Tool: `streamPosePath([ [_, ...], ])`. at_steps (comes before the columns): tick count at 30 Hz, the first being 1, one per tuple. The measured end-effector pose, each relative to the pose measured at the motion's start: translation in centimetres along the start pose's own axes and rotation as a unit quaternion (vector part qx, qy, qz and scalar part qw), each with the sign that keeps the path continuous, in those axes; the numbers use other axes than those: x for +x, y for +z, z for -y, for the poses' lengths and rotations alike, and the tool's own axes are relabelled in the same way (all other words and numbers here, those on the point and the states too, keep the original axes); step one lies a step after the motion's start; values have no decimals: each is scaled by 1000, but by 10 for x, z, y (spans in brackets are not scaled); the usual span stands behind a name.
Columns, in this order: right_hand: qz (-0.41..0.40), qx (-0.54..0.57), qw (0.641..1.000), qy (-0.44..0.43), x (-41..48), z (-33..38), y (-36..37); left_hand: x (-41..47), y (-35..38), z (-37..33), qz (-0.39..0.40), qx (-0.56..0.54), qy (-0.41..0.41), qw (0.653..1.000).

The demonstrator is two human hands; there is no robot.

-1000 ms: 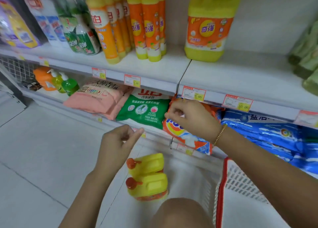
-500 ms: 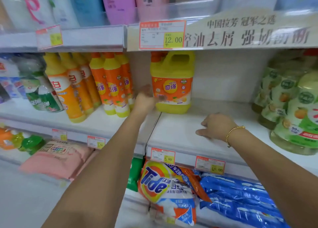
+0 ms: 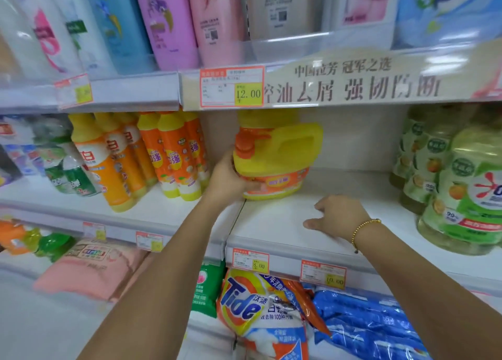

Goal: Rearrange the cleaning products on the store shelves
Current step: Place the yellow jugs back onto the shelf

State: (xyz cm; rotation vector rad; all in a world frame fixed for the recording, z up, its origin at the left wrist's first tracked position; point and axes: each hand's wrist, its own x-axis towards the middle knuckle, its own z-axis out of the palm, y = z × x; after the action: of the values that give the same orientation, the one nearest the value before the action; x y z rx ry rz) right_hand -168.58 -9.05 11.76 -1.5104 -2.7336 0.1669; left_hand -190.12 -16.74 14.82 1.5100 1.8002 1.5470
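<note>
A yellow detergent jug (image 3: 279,153) with an orange cap and orange label stands tilted toward me on the white middle shelf (image 3: 271,224). My left hand (image 3: 231,179) grips its lower left side, fingers curled under the label. My right hand (image 3: 336,217) rests on the bare shelf board to the right of the jug, fingers loosely bent, holding nothing. A gold bracelet circles that wrist.
Orange and yellow bottles (image 3: 173,156) stand left of the jug, green-labelled bottles (image 3: 459,185) at the right. Shampoo bottles (image 3: 168,20) fill the shelf above. Below lie a Tide bag (image 3: 260,310), blue bags (image 3: 366,324), a green bag (image 3: 207,289) and a pink bag (image 3: 89,267).
My left hand has closed round the jug and tipped it toward me. My right hand stays on the shelf. The view moved up from the floor and closer to the shelf.
</note>
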Motion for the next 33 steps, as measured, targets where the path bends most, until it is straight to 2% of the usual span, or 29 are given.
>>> streamPosePath([
  [1, -15, 107, 994, 17, -4, -3, -3, -17, 3, -4, -11, 7, 18, 1000],
  [2, -28, 238, 970, 29, -10, -7, -4, -32, 6, -7, -16, 6, 36, 999],
  [3, -39, 362, 931, 30, -18, -9, -4, -47, 8, -10, -19, 5, 51, 999],
  [5, -47, 493, 869, 4, -37, -8, -2, -71, 9, -17, -25, 13, 73, 997],
  [7, -67, 556, 828, -20, -55, -5, 4, -90, 9, -29, -20, 25, 85, 996],
  [8, -87, 565, 820, -28, -62, -5, 6, -99, 8, -36, -15, 31, 92, 995],
  [12, -137, 535, 829, -88, -95, -11, -6, -122, 0, -71, 18, 43, 88, 995],
  [18, -170, 644, 718, -200, -156, -1, -60, -160, -12, -126, -43, -117, 11, 992],
  [19, -183, 643, 716, -200, -169, 3, -65, -166, -13, -133, -58, -144, -1, 988],
  [20, -216, 607, 740, -194, -181, 7, -65, -171, -13, -139, -69, -174, -11, 982],
  [22, -325, 424, 820, -206, -205, 13, -53, -184, -12, -151, -92, -230, -31, 968],
  [23, -380, 317, 836, -235, -214, 17, -42, -190, -11, -157, -103, -260, -38, 959],
  [24, -416, 225, 839, -270, -220, 21, -30, -196, -10, -164, -109, -288, -42, 951],
  [27, -478, 66, 807, -341, -226, 30, -6, -206, -7, -181, -118, -346, -57, 929],
  [30, -557, 57, 749, -355, -227, 25, -21, -212, -10, -195, -95, -378, -64, 918],
  [33, -641, -9, 680, -356, -230, 19, -50, -219, -17, -205, -53, -392, -58, 917],
])
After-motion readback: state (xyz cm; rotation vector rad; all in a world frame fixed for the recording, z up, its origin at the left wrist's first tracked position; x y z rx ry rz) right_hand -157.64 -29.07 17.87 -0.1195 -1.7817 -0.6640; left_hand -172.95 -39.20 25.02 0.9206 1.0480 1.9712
